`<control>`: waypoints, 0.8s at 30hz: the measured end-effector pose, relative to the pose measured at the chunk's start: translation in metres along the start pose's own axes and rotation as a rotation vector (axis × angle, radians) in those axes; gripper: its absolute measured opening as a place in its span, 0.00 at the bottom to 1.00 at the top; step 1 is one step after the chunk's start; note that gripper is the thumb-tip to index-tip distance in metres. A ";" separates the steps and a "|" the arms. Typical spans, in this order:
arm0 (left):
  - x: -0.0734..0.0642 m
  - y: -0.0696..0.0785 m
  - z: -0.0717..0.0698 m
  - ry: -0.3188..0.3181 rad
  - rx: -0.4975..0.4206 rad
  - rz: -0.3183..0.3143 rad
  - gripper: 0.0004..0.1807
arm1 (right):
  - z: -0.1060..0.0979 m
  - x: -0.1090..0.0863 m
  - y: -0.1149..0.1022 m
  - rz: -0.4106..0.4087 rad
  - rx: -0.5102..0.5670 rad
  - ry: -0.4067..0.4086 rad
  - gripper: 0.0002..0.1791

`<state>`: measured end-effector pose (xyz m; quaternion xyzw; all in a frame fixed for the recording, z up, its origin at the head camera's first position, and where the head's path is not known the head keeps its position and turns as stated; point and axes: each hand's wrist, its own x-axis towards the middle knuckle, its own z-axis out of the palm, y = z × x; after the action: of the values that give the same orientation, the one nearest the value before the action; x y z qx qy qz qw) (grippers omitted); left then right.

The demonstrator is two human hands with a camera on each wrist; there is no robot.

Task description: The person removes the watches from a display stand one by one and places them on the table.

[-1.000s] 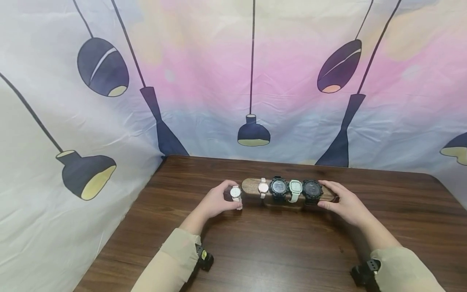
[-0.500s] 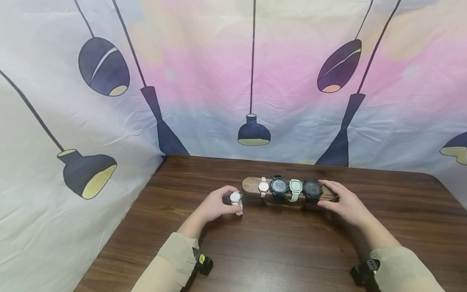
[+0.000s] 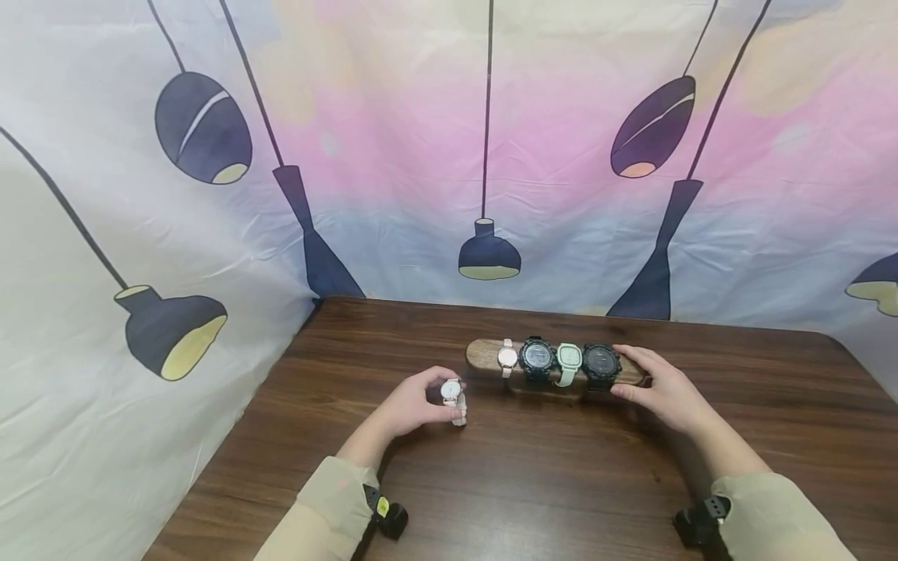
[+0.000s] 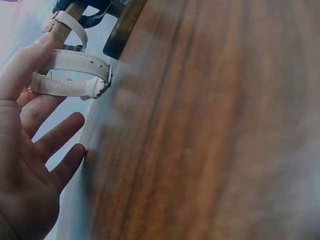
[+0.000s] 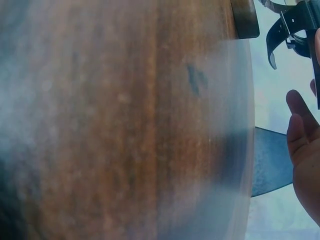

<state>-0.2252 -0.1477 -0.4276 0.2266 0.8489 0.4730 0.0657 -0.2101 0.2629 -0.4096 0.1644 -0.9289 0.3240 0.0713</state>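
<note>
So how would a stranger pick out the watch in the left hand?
On the brown table, find the wooden stand bearing a row of watches. Just off its left end, the left hand holds the white-strapped watch: the only one away from the stand.

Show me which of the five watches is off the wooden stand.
The white-strapped watch pinched in the left hand; it is held clear, while the other four watches sit in a row on the wooden stand.

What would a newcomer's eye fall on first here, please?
Probably the dark lamps printed on the pastel backdrop behind the table. Next come four watches on the wooden stand, whose right end the right hand holds; to its left, the left hand pinches a white watch.
</note>
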 end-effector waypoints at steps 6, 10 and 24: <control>-0.011 0.020 -0.002 -0.028 -0.031 0.025 0.22 | -0.002 -0.001 -0.002 0.011 0.001 -0.006 0.39; -0.012 0.011 0.001 -0.037 -0.038 0.026 0.22 | -0.001 -0.002 -0.003 0.015 0.007 -0.005 0.39; -0.020 0.002 0.007 -0.044 -0.016 0.039 0.24 | 0.001 -0.002 -0.003 0.010 0.021 0.015 0.39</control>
<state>-0.2047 -0.1505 -0.4316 0.2531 0.8387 0.4760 0.0770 -0.2073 0.2605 -0.4093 0.1583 -0.9257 0.3353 0.0749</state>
